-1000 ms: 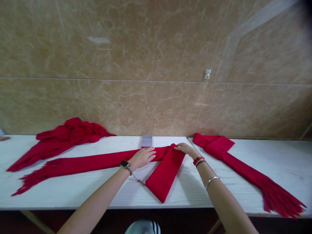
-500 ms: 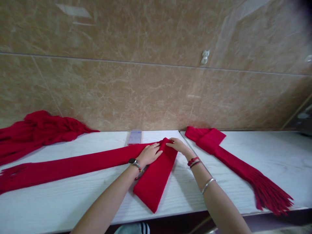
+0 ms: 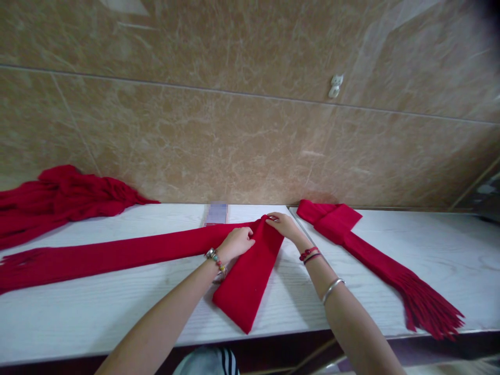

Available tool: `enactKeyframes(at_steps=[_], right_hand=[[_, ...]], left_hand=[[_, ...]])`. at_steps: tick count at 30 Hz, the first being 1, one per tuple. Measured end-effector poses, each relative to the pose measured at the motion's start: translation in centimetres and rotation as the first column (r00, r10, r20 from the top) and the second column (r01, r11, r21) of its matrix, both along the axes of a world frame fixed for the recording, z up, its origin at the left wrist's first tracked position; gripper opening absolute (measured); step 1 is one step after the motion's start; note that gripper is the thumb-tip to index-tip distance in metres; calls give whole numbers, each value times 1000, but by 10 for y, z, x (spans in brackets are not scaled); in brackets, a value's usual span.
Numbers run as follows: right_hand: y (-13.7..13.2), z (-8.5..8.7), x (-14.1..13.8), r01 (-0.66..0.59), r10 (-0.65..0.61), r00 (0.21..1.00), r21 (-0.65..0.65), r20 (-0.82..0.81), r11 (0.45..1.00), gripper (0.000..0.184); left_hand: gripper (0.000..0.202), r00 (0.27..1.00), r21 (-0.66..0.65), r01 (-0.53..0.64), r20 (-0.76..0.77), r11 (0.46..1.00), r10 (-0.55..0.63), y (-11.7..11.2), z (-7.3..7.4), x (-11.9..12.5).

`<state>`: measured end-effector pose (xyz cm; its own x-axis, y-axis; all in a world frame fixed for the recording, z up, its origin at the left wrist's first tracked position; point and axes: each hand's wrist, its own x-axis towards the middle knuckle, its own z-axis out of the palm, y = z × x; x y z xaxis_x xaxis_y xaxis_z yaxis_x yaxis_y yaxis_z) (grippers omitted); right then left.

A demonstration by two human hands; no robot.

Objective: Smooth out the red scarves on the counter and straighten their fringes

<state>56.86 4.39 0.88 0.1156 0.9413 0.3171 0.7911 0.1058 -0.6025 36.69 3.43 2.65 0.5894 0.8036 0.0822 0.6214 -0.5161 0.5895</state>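
A long red scarf (image 3: 117, 252) lies across the white table (image 3: 97, 312), its right end folded back down toward me in a diagonal flap (image 3: 246, 284). My left hand (image 3: 236, 242) has its fingers curled round the scarf at the fold. My right hand (image 3: 282, 225) pinches the top corner of the fold, just right of the left hand. A watch and bead bracelet are on my left wrist, red cords and a silver bangle on my right.
A second red scarf (image 3: 371, 260) with a fringed end lies on the right, folded at its top. A bunched red scarf (image 3: 66, 198) sits far left. A small purple-topped box (image 3: 216, 213) stands against the marble wall (image 3: 234, 130) behind the fold.
My left hand went from lying flat on the scarf to curling its fingers round the fold. My right hand shifted slightly left onto the corner. The view has turned right.
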Motion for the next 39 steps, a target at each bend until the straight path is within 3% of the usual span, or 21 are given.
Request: enactKeyframes(at_steps=[5,9,12,16,19,22,30,34,37,39], right_hand=[[-2,1,-5,-116,108,991,106,76,988,29],[-3,-12,-13,-356,361,900,-64,244,932,40],[0,-23,-15,-396,420,860,-142,289,907,49],[2,-22,-14,-307,330,914,-128,236,943,43],[0,-14,-13,-151,175,973,-153,153,977,42],[-5,-7,-11,-47,76,989,-212,131,976,44],[-9,4,-1,-89,125,973,-189,193,978,19],[-8,2,0,-69,70,998,-218,-2,974,20],[-8,0,2,-49,-7,982,-293,-188,955,18],[-7,-1,5,-13,-62,973,-322,-222,947,19]], left_hand=[[24,998,-202,42,48,978,-33,7,22,-17],[34,966,-156,-31,-259,987,-10,13,27,-32],[39,931,-92,-32,-366,995,-4,12,25,-34],[38,929,25,-18,-368,1000,26,10,22,-31],[35,941,42,11,-337,999,3,9,20,-29],[31,954,52,42,-299,998,-24,9,17,-27],[14,995,191,72,-83,979,-57,8,5,-13],[13,996,311,85,3,946,-91,8,-7,-6],[21,998,375,56,-48,925,-41,9,-11,-7],[32,993,392,66,-120,918,-20,11,-10,-10]])
